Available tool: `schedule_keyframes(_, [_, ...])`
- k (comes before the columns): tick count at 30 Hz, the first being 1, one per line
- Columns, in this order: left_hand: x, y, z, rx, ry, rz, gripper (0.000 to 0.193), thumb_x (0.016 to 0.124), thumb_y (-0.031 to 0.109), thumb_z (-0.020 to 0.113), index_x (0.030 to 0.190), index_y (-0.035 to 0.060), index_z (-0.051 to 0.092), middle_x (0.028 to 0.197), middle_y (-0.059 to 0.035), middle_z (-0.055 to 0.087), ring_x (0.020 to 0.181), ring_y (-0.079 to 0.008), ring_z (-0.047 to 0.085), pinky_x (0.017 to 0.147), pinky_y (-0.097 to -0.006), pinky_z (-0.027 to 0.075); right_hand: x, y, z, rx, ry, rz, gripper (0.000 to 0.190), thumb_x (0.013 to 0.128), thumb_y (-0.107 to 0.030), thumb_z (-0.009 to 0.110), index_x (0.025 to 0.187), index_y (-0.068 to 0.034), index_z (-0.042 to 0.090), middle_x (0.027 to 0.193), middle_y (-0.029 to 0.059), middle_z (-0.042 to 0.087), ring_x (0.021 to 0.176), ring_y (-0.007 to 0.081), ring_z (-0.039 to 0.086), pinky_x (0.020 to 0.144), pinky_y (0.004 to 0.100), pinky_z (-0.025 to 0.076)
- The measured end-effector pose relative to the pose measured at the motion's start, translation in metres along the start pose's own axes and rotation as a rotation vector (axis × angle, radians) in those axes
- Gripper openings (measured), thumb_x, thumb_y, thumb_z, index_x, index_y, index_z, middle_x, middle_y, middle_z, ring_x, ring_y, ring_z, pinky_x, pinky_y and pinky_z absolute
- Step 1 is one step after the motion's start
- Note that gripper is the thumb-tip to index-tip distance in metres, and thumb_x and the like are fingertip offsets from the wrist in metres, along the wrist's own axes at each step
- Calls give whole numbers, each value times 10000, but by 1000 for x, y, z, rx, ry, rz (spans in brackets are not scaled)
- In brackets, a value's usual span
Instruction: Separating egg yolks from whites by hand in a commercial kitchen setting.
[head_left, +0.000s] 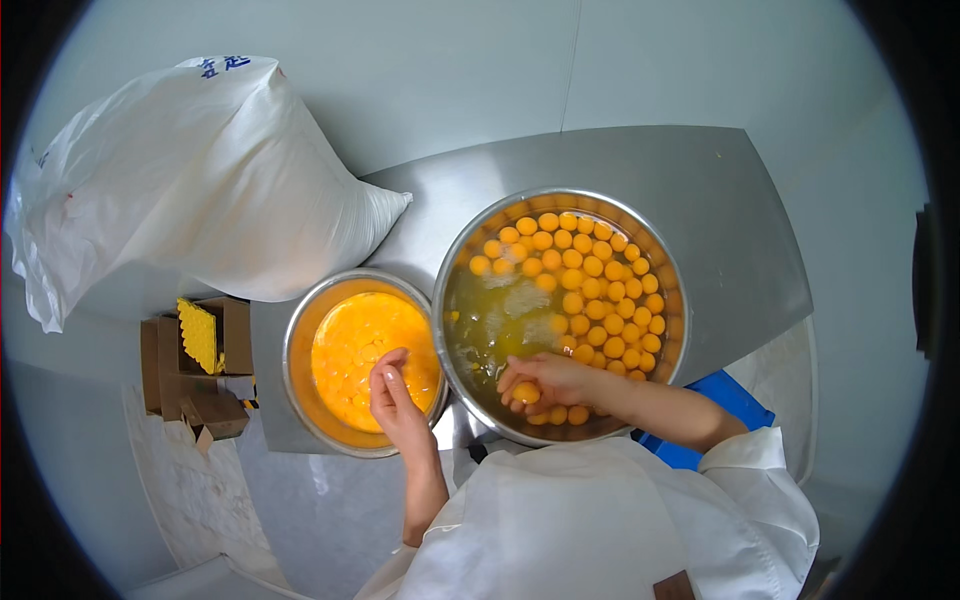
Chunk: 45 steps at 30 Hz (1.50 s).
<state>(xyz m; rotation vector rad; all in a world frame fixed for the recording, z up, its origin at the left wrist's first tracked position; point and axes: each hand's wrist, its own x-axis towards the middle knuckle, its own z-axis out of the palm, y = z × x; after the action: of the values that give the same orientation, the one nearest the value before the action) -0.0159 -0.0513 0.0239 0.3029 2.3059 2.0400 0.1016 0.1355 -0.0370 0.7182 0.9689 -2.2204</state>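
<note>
A large steel bowl (679, 330) holds many whole egg yolks (592, 266) in clear egg white. My right hand (544, 381) is in this bowl at its near side, palm turned up, with an egg yolk (526, 392) resting in its cupped fingers. To the left stands a smaller steel bowl (300, 397) with a mass of egg yolks (367, 330), some apparently broken. My left hand (397, 397) is over the near right part of the smaller bowl, its fingers curled and thumb raised. I see nothing held in it. The two bowls stand close side by side.
Both bowls stand on a steel table (720, 210) against a pale wall (465, 67). A large white plastic sack (225, 187) leans at the back left. Cardboard boxes (217, 416) and a yellow egg tray (197, 334) are at left. A blue container (731, 401) is under my right forearm.
</note>
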Motion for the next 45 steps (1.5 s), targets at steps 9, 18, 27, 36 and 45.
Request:
schedule_keyframes(9, [-28, 12, 66, -1085, -260, -980, 239, 991, 300, 432, 936, 93, 539, 861, -10, 553, 734, -102, 491, 660, -242, 391, -47, -56, 56, 352, -46, -729, 495, 1007, -386, 337, 1105, 40, 569, 1034, 158, 636, 948, 232, 637, 839, 319, 521])
schedule_keyframes(18, [-27, 0, 80, -1307, -436, -955, 176, 978, 235, 457, 1001, 82, 541, 950, -31, 571, 901, -160, 539, 854, -277, 431, -54, -75, 30, -821, 787, -1102, 391, 977, -244, 447, 1232, 45, 508, 1134, 219, 603, 1070, 266, 605, 899, 306, 470])
schedule_keyframes(27, [-17, 47, 85, -644, -563, -273, 410, 1004, 356, 365, 1144, -1, 508, 1125, -121, 555, 1085, -213, 517, 1001, -354, 365, -29, -38, 34, 73, 236, -760, 392, 997, -359, 387, 1135, -18, 521, 1015, 129, 605, 812, 220, 637, 633, 317, 527])
schedule_keyframes(36, [20, 28, 90, -595, -434, -356, 499, 1008, 419, 320, 1241, 10, 485, 1199, -112, 548, 1118, -200, 495, 970, -330, 370, -50, -54, 37, 296, 65, -816, 317, 1008, -277, 384, 1135, -33, 542, 963, 105, 632, 818, 175, 625, 684, 292, 511])
schedule_keyframes(45, [-29, 30, 99, -966, -465, -945, 356, 1007, 321, 367, 1235, 71, 480, 1164, -53, 545, 1061, -165, 532, 900, -307, 440, -52, -75, 41, -112, 335, -1034, 271, 976, -129, 444, 1168, 33, 546, 1035, 166, 650, 936, 241, 660, 804, 309, 550])
